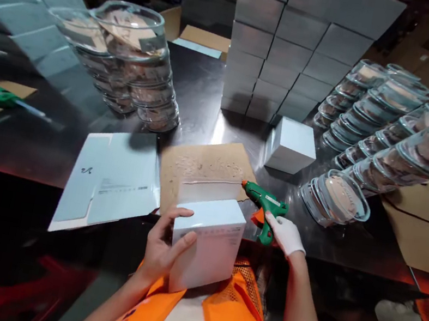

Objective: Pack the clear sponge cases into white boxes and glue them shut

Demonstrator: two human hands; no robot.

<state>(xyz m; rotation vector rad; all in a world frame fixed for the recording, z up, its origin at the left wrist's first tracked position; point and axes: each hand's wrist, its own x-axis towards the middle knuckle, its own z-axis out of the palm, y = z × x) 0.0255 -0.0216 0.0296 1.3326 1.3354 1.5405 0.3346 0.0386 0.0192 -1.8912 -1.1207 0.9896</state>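
A flattened carton [109, 180] lies on the bench [204, 98] at the left. Just right of it, the bare left hand [162, 245] curls around the side of a pale blue box [206, 242] held against the person's chest. Further right, the gloved right hand [284, 234] wraps a green glue gun [267, 206]; its nozzle rests toward the cardboard mat [205, 167], so drips could foul the box's raised flap or burn the bare fingers.

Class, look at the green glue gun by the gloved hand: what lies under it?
Under the glue gun, its nozzle end lies over a brown cardboard sheet on the dark metal table. The gloved right hand covers the grip, so what lies beneath that part cannot be seen.
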